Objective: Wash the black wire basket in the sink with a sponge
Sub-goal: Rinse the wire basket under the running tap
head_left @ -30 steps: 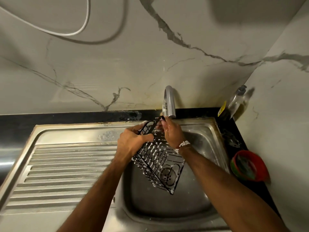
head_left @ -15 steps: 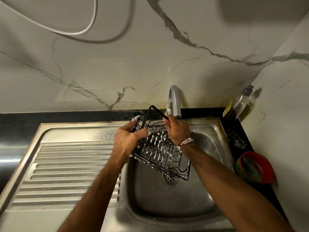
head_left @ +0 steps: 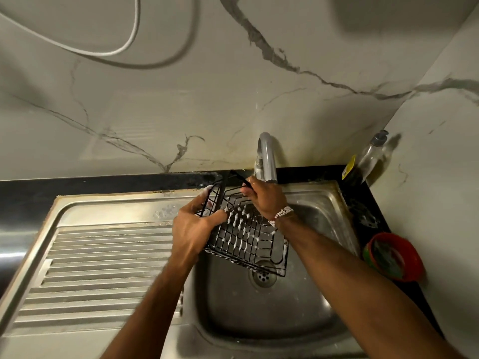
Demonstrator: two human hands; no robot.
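The black wire basket [head_left: 248, 242], flecked with white foam, hangs tilted above the steel sink [head_left: 324, 301], just under the tap. My left hand [head_left: 193, 229] grips its left side wall. My right hand [head_left: 264, 196], with a white bead bracelet at the wrist, holds the basket's far rim close to the tap spout. I cannot make out a sponge in either hand. The drain [head_left: 263, 277] shows below the basket's lower corner.
The grey tap [head_left: 267, 161] curves over the sink's back edge. A ridged steel draining board [head_left: 103, 268] lies on the left. On the black counter at right stand a soap pump bottle [head_left: 370, 156] and a red bowl [head_left: 394, 256] holding a green scrubber.
Both hands have lifted the basket and turned it flatter, raising its far rim toward the tap. The lower corner has risen off the drain.
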